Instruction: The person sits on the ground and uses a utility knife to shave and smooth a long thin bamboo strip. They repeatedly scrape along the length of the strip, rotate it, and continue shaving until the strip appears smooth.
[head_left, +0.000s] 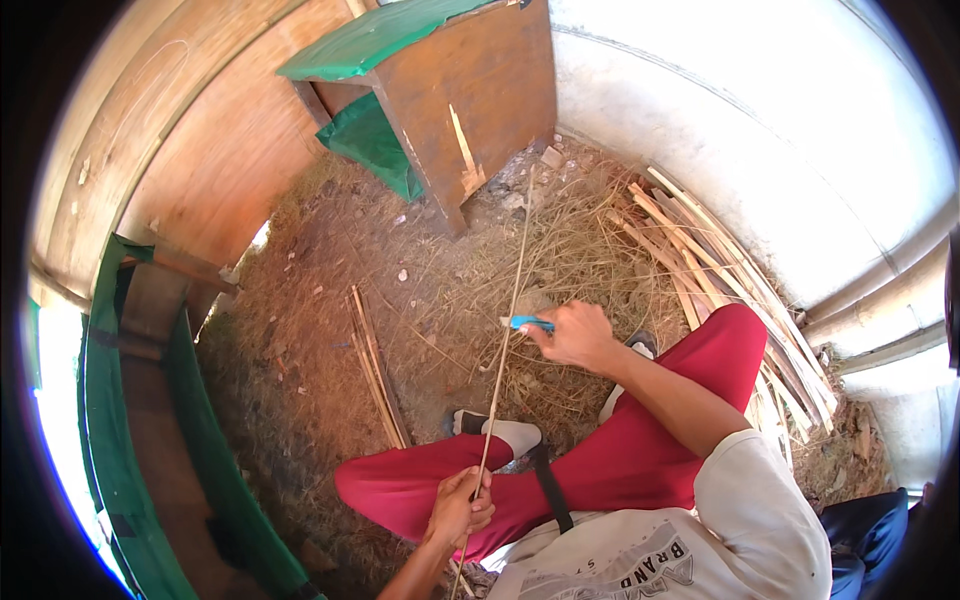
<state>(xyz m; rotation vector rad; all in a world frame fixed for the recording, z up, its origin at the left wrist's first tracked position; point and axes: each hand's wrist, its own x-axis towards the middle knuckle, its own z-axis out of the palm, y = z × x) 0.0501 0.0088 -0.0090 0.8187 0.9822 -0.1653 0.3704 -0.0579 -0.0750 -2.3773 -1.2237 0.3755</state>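
A long, thin wooden strip (497, 385) runs from my lap up and away over the littered ground. Its lower part is in my left hand (462, 508), with the fingers wrapped round it above my thigh. My right hand (575, 335) grips a blue-handled utility knife (530, 323) near the strip's middle. The short blade points left and meets or overlaps the strip; whether it touches cannot be made out. Thin shavings (540, 365) lie on the ground under the strip and around my feet.
Bundled wooden strips (715, 250) lie along the pale wall at right. A few more strips (375, 375) rest left of my foot. A brown wooden cabinet (480, 110) with a green cover stands ahead; green-draped shelving (140, 430) is at left. Dark blue cloth (865, 540) sits at lower right.
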